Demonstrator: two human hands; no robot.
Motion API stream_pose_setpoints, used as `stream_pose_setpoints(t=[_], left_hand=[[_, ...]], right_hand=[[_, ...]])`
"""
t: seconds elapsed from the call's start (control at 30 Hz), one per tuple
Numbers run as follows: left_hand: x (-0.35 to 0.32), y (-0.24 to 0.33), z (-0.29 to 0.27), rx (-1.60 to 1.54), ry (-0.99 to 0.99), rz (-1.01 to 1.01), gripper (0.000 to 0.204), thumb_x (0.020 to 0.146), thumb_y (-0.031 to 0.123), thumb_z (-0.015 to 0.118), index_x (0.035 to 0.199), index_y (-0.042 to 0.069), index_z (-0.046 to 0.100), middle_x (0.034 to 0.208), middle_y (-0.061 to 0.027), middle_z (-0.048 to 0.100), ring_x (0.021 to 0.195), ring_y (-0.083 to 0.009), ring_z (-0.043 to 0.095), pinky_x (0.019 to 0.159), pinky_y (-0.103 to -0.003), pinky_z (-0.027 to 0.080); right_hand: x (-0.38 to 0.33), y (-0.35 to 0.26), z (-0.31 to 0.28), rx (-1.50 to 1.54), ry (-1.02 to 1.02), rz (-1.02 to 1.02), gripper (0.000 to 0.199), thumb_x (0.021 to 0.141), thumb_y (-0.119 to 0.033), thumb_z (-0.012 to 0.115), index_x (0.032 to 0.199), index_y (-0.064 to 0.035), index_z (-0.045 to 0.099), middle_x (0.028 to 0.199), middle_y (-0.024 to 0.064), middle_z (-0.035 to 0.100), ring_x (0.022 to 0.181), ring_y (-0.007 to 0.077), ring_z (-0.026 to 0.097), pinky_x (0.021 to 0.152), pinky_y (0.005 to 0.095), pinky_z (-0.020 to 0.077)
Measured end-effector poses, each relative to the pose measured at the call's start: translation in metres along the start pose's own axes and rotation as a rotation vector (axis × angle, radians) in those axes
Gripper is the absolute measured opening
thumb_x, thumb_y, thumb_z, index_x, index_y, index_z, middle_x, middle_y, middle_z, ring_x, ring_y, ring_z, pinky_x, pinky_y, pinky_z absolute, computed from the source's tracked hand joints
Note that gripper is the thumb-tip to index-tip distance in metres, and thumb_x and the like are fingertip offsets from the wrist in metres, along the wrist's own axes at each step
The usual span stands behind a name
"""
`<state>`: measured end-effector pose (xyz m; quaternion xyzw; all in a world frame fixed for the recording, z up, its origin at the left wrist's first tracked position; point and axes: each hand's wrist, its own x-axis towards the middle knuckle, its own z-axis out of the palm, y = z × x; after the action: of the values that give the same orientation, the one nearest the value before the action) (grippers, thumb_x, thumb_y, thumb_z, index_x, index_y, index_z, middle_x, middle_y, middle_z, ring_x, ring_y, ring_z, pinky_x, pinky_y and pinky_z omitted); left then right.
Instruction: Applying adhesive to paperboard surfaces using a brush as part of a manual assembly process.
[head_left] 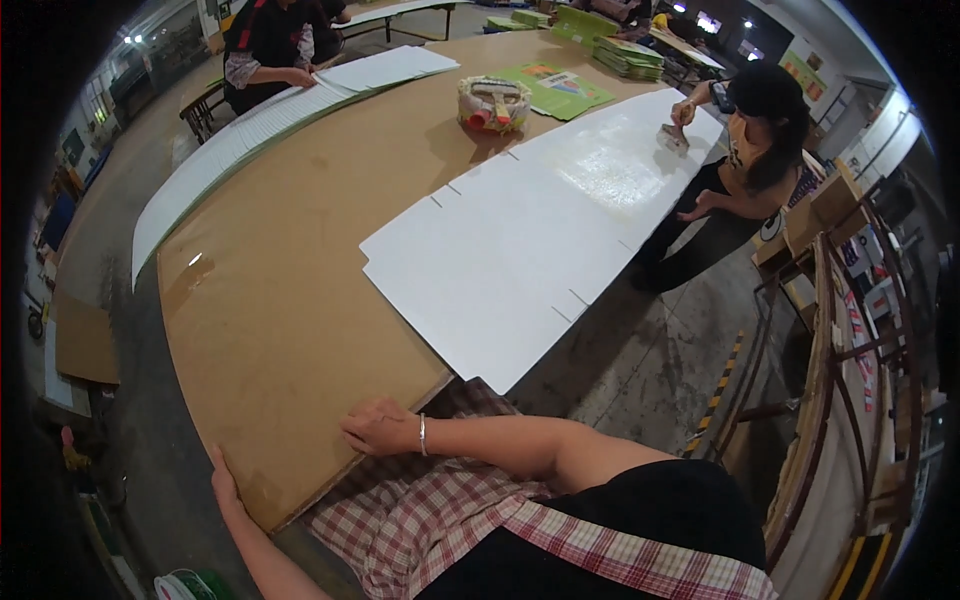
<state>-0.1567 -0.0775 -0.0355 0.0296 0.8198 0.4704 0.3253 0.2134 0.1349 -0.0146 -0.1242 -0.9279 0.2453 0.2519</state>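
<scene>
A large brown board [290, 300] covers the table in front of me. My left hand [227, 484] lies along its left edge near the close corner; most of its fingers are hidden. On the board by the near edge rests my right hand [380, 427], its fingers curled in, with nothing visible in them; a bracelet circles that wrist. Ahead and to the right, a long white sheet [490, 245] with short slits along its sides lies on the table, apart from both hands. Its near corner sticks out past the table edge. A glossy wet-looking patch shows on its far part.
At the right, a person [760, 150] holds a brush [676, 138] over the white sheet. A wrapped tub [493, 105] with a brush across it stands beyond. Another person [265, 55] handles fanned white sheets [240, 140] at the far left. Green printed sheets [628, 58] are stacked behind.
</scene>
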Motion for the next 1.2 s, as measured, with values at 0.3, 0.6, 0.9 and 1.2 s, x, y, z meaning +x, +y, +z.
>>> stream_pose_setpoints(t=[0.3,0.6,0.9,1.2], left_hand=[[-0.0029,-0.0020,-0.0018,-0.049,-0.026,0.006,0.086,0.094,0.067,0.053,0.137,-0.007,0.053,0.134,-0.0158,0.060,0.117,-0.0271,0.057,0.100,-0.037,0.044],[0.0016,-0.0098,-0.0061,-0.082,-0.085,0.077,0.085,0.095,0.066,0.051,0.138,-0.007,0.052,0.134,-0.0154,0.059,0.117,-0.0264,0.057,0.100,-0.037,0.045],[-0.0051,-0.0037,-0.0039,-0.016,-0.007,0.055,0.084,0.095,0.065,0.053,0.136,-0.008,0.053,0.131,-0.0146,0.061,0.115,-0.0252,0.059,0.098,-0.035,0.045],[0.0032,-0.0085,-0.0066,-0.057,-0.079,0.060,0.084,0.096,0.066,0.050,0.140,-0.006,0.050,0.138,-0.0155,0.057,0.120,-0.0280,0.056,0.102,-0.038,0.043]], right_hand=[[-0.0013,0.0016,-0.0028,-0.004,0.106,-0.064,0.022,0.086,-0.019,0.066,0.075,-0.0063,0.052,0.065,0.0108,0.057,0.064,0.0292,0.062,0.056,0.0412,0.0487],[-0.0024,0.0022,-0.0010,0.004,0.115,-0.062,0.022,0.085,-0.018,0.067,0.075,-0.0065,0.051,0.065,0.0108,0.057,0.065,0.0297,0.062,0.058,0.0415,0.0491],[-0.0039,0.0022,0.0002,0.020,0.109,-0.051,0.022,0.085,-0.020,0.067,0.076,-0.0067,0.052,0.068,0.0111,0.058,0.068,0.0300,0.063,0.060,0.0420,0.0494],[-0.0029,0.0021,0.0020,0.010,0.063,-0.033,0.021,0.085,-0.020,0.067,0.078,-0.0069,0.052,0.068,0.0104,0.057,0.068,0.0305,0.063,0.059,0.0425,0.0492]])
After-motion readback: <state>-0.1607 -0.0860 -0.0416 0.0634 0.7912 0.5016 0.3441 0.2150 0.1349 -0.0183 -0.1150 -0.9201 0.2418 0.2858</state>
